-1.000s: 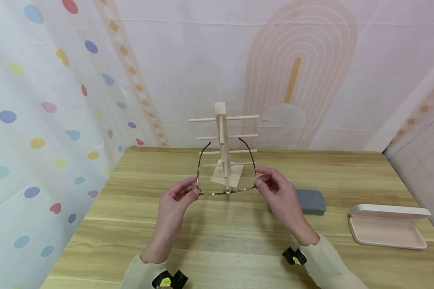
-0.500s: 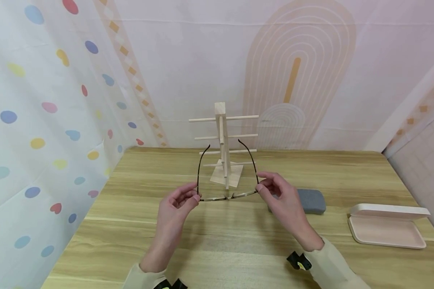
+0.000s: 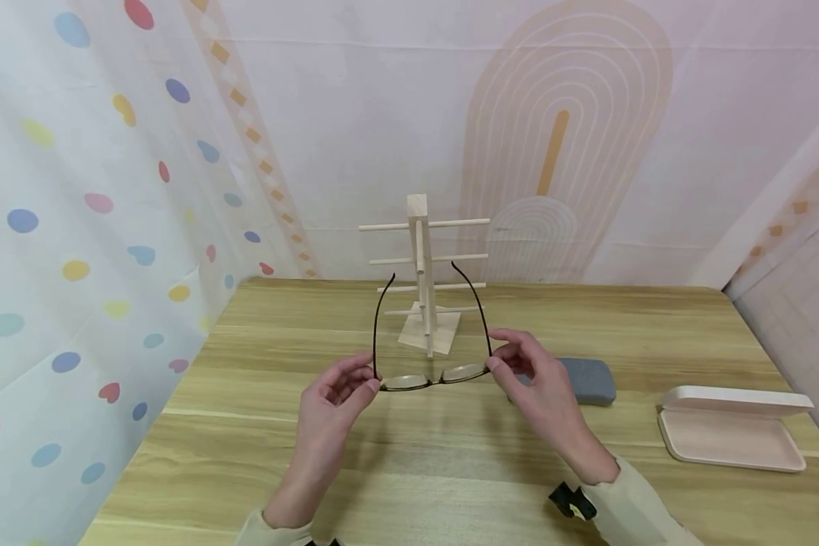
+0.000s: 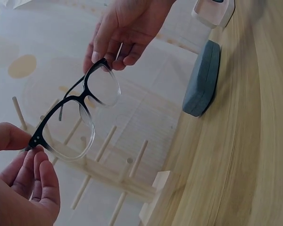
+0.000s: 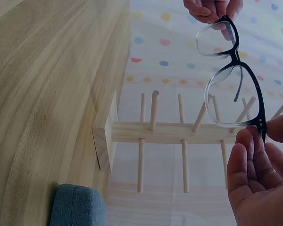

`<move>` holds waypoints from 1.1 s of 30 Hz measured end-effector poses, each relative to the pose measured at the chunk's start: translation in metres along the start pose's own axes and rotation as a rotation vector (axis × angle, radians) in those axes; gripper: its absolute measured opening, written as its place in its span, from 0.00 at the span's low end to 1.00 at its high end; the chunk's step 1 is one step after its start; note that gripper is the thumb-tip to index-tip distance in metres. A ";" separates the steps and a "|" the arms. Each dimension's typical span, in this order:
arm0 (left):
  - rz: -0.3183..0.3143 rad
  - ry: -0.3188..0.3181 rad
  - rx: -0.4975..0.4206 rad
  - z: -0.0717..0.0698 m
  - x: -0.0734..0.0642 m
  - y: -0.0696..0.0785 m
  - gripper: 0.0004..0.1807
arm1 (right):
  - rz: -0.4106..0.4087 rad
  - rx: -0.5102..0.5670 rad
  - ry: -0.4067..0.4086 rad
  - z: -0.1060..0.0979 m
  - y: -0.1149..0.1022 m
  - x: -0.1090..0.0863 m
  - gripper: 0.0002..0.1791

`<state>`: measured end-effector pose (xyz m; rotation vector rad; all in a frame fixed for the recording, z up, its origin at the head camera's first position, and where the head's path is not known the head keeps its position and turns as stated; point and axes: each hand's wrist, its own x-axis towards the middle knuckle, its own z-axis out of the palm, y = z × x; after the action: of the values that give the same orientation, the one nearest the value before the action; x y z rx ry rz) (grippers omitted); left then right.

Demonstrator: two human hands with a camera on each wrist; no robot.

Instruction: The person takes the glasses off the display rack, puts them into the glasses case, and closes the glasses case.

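A pair of eyeglasses (image 3: 435, 381) with black upper rims and clear lower rims is held up above the table, both temple arms unfolded and pointing away. My left hand (image 3: 334, 409) pinches the left hinge corner between thumb and fingers. At the opposite hinge corner my right hand (image 3: 535, 394) pinches the frame the same way. Behind the glasses stands a wooden glasses display rack (image 3: 418, 265) with several horizontal pegs. In the right wrist view the glasses (image 5: 235, 56) overlap the pegs of the rack (image 5: 170, 133).
A grey-blue glasses case (image 3: 590, 381), closed, lies behind my right hand, partly covered by it. Farther right a pale pink glasses case (image 3: 730, 440) lies with its lid raised. A patterned curtain (image 3: 355, 114) hangs behind the wooden table (image 3: 246, 425).
The glasses have come toward me, away from the rack, and their front has tilted so the lenses show more. Both hands moved along with them, keeping their pinch.
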<state>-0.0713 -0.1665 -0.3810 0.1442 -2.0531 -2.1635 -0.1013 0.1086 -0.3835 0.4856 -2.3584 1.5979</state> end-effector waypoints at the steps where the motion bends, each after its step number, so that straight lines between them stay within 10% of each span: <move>1: 0.005 0.001 -0.002 0.000 0.000 0.000 0.18 | -0.010 -0.004 0.004 0.000 0.000 0.000 0.19; 33: 0.121 0.014 -0.042 0.012 -0.007 0.020 0.18 | -0.193 0.054 0.130 -0.006 -0.009 -0.006 0.21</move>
<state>-0.0656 -0.1549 -0.3610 0.0292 -1.9535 -2.1262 -0.0922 0.1115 -0.3755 0.5824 -2.1090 1.5589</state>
